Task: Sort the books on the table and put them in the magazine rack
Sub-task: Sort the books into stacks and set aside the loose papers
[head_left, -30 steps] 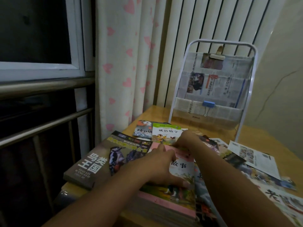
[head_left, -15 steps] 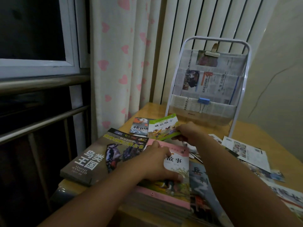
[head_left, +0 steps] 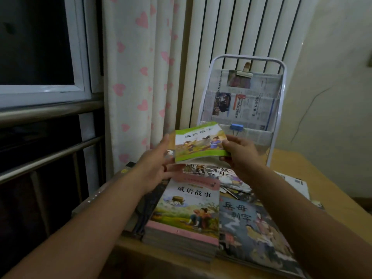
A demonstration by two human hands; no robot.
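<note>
You hold the green book (head_left: 200, 142) up off the pile with both hands, cover towards you, probably to read it before choosing a slot. Your right hand (head_left: 240, 153) pinches its right edge, thumb on the cover and fingers curled beneath; your left hand (head_left: 156, 168) steadies the left edge with fingers mostly straight, more a support than a grip. The book hangs just in front of the rack (head_left: 241, 105), level with its lowest pocket. The rack stands at the back of the tabletop (head_left: 289, 164), its tiers lined with newspaper held by a blue clip (head_left: 236, 126) and a peg on top. Below your hands the pink book (head_left: 187, 210) tops a thick stack, other books beside it.
</note>
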